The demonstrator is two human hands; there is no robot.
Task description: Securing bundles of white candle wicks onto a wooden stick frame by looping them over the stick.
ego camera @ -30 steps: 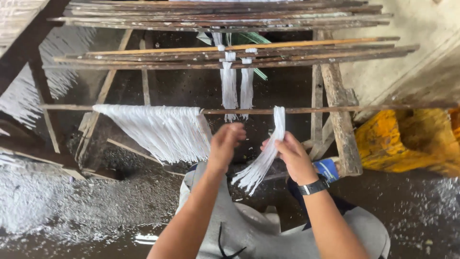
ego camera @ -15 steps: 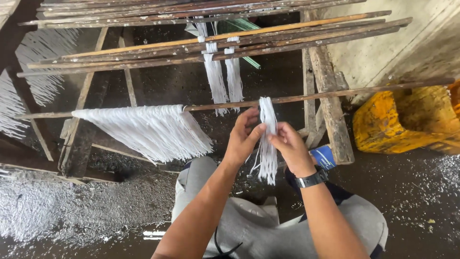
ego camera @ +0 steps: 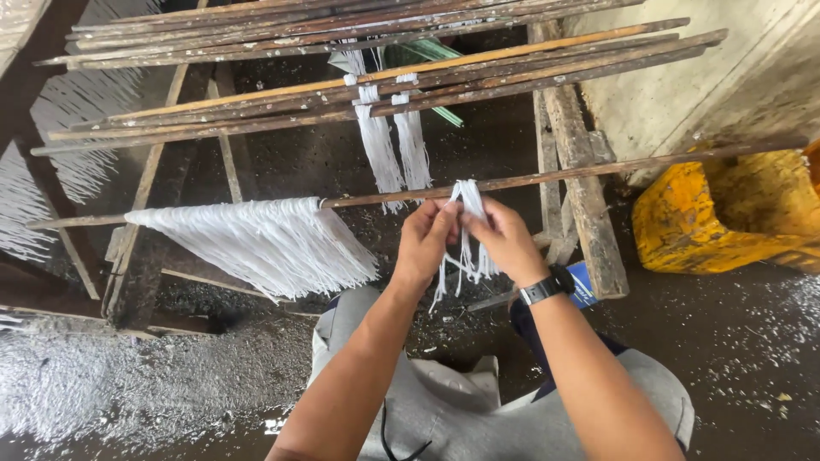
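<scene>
White noodle bundle (ego camera: 465, 224) draped over wooden stick (ego camera: 598, 171), pinched by left hand (ego camera: 424, 242) and right hand (ego camera: 506, 239).

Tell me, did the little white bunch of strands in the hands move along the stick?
Yes. The white bunch sat farther right of the wide white sheet on the pole before; now it hangs nearer, both hands pinching it.
</scene>
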